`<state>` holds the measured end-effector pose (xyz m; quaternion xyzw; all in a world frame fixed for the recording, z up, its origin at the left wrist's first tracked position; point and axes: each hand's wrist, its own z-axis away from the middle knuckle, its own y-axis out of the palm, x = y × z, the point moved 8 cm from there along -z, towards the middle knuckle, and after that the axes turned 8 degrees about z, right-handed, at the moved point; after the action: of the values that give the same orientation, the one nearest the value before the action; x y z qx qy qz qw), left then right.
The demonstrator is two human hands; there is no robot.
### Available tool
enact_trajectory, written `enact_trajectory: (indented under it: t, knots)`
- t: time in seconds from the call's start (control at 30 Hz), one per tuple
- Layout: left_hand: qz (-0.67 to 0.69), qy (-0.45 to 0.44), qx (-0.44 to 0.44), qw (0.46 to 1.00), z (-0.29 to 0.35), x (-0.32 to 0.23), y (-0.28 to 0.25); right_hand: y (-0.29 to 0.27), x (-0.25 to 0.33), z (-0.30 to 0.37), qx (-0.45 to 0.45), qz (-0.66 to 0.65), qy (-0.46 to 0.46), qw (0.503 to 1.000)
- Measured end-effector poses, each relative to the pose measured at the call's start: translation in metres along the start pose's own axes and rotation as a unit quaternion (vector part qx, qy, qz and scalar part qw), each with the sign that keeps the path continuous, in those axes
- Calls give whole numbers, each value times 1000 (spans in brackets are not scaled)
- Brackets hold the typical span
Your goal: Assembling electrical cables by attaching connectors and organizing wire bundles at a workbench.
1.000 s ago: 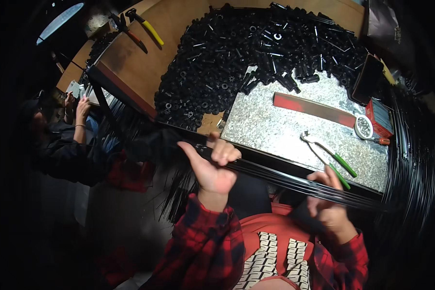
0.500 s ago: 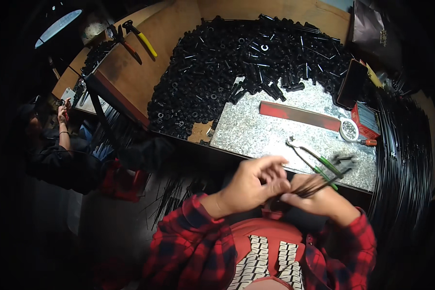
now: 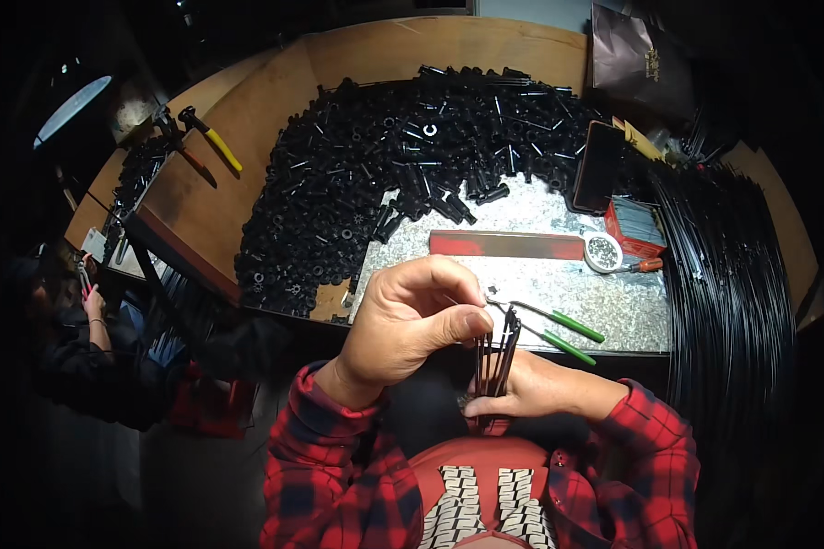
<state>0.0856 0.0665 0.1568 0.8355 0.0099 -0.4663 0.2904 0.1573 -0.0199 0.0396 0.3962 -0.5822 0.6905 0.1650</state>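
Observation:
My right hand (image 3: 536, 389) is closed round a small bundle of thin black rods (image 3: 495, 364), which stand nearly upright above its thumb with dark fittings at their top ends. Thumb and forefinger of my left hand (image 3: 410, 316) are pinched together at the top of the bundle, against the end of one rod. The other left fingers curl behind and are partly hidden. Just beyond my hands lie pliers with green handles (image 3: 572, 320) on the speckled worktop (image 3: 513, 210); the bundle partly covers their jaws.
A big heap of small black tubular parts (image 3: 339, 192) fills the back. A red-and-brown bar (image 3: 508, 244), a round white dish (image 3: 602, 252), a screwdriver (image 3: 647, 265) and a red box (image 3: 634, 227) lie rightward. Long black rods (image 3: 728, 274) hang beyond. Left, a co-worker's hand (image 3: 93, 302) holds a tool.
The bundle in my right hand has swung from slanting rightward to nearly upright. My left hand has risen to its top and closed finger and thumb there. The whole view has shifted.

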Motion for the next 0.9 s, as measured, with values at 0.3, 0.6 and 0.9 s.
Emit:
enact_trajectory:
  t: [0.3, 0.6, 0.9]
  knots:
    - [-92, -15, 30, 995, -7, -2, 9, -99, 53, 2, -137, -164, -85, 973]
    - [-368, 187, -41, 910, 2, -26, 23, -101, 37, 17, -361, -155, -23, 919]
    - [-217, 68, -59, 972, -2, -3, 9, -80, 24, 14, -327, -283, -30, 901]
